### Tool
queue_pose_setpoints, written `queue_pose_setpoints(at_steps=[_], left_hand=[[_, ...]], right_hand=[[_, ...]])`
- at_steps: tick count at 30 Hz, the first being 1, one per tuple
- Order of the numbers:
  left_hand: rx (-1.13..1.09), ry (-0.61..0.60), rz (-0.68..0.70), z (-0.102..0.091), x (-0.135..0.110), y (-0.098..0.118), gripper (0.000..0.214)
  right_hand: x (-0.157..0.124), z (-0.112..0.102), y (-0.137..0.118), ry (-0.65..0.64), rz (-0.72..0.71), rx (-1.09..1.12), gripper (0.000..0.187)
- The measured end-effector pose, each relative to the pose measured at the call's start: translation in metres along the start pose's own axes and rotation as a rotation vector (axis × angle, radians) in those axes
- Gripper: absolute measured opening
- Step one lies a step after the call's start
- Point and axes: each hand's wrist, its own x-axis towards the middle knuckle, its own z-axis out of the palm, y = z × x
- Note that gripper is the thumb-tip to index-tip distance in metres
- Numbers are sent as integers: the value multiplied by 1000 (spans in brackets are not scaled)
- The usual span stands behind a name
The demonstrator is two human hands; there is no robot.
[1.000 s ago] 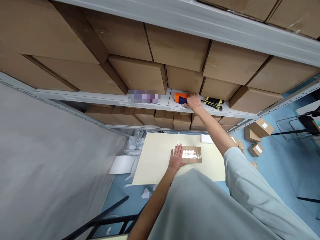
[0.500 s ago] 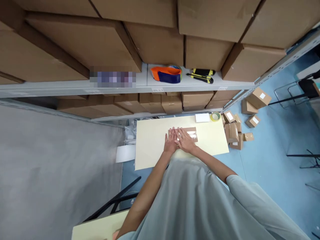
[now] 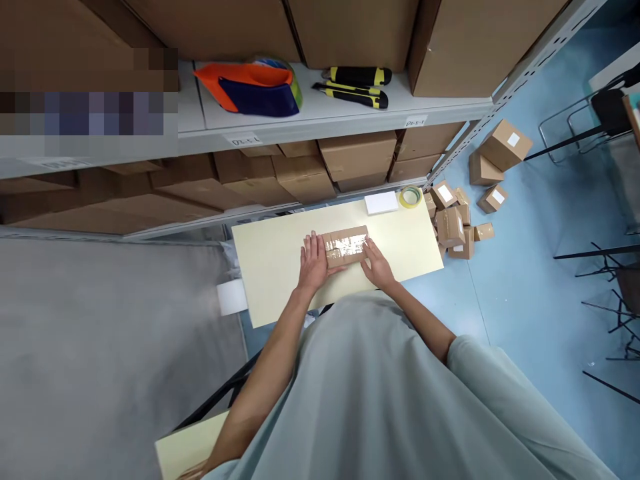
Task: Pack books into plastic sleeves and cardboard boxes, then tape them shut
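Observation:
A small flat cardboard box lies on the pale yellow tabletop, with shiny clear tape across its top. My left hand rests against the box's left end, fingers stretched forward and the thumb along the near edge. At the right end, my right hand touches the box with its fingertips, thumb spread apart from the fingers. Both hands are open and the box sits between them. Beyond the box are a white stack of labels or paper and a roll of tape.
A shelf full of cardboard boxes rises behind the table. On it lie an orange and blue tape dispenser and several yellow-black utility knives. Small parcels are piled on the blue floor at right. A grey wall stands left.
My hands have moved apart from flat on top of the box to its two ends, uncovering the taped top. The view has shifted closer to the shelf.

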Motion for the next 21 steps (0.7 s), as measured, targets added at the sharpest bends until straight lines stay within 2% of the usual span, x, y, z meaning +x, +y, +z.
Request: queue_pose_setpoints(at_steps=[2, 4, 6, 9, 15, 18, 21], left_hand=[[-130, 114, -154, 0, 1, -2, 126], [-266, 206, -377, 1, 0, -3, 117], [-394, 216, -528, 3, -2, -1, 101], [-508, 206, -556, 7, -3, 7, 78], [-522, 296, -648, 17, 3, 11, 58], [-509, 322, -623, 20, 3, 4, 46], [-525, 324, -594, 19, 0, 0, 50]], right_hand=[[7, -3, -8, 46, 104, 11, 68], [17, -7, -13, 46, 185, 13, 75], [25, -10, -16, 6, 231, 25, 80], [34, -9, -19, -21, 264, 56, 83], [47, -2, -25, 36, 362, 157, 93], [58, -3, -22, -56, 450, 149, 88], [63, -4, -13, -123, 430, 68, 76]])
